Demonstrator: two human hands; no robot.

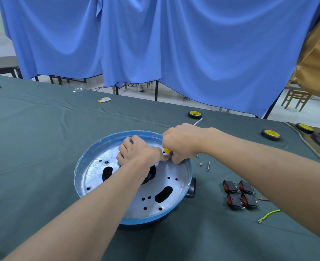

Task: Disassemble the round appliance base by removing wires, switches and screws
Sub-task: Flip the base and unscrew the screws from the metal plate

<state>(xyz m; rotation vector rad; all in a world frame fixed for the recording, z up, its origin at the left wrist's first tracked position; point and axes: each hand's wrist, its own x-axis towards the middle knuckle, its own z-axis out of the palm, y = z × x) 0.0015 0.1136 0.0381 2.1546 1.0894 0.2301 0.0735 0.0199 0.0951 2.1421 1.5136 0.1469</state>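
Round appliance base (176, 172) sits on the bench (42, 147). At its 1 o'clock rim the right hand (181, 142) grips a yellow-handled screwdriver (167, 150). The left hand (136, 151) rests curled inside; I cannot tell whether it holds anything.

My bench in makeshift workshop hall: long table (42, 138) under grey-green cloth, blue curtains (174, 44) hung across top of frame, tape rolls (195, 114) at right, dark table legs (156, 91) and wooden stool (294, 95) on pale floor behind

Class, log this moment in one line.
left hand: on base | right hand: grips screwdriver | switches: four on cloth
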